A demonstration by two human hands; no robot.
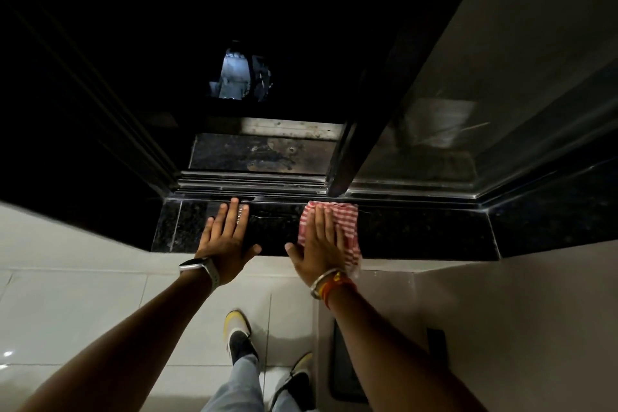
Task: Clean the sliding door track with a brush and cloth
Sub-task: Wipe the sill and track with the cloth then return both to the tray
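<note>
The metal sliding door track [250, 182] runs across the middle, just beyond a black granite sill [418, 227]. My left hand [224, 241] lies flat on the sill, fingertips at the track's near edge. It covers a brush [240, 215], whose pale bristles show between two fingers. My right hand [319, 241] presses flat on a red-and-white striped cloth [346, 214] spread on the sill, its far edge touching the track. The dark door frame [344, 157] stands on the track just beyond the cloth.
The glass door panel [468, 110] fills the right side. A stained dark ledge [261, 154] lies past the track, with darkness beyond. White floor tiles [83, 304] and my shoes [238, 331] are below. A dark mat [344, 375] lies by the right wall.
</note>
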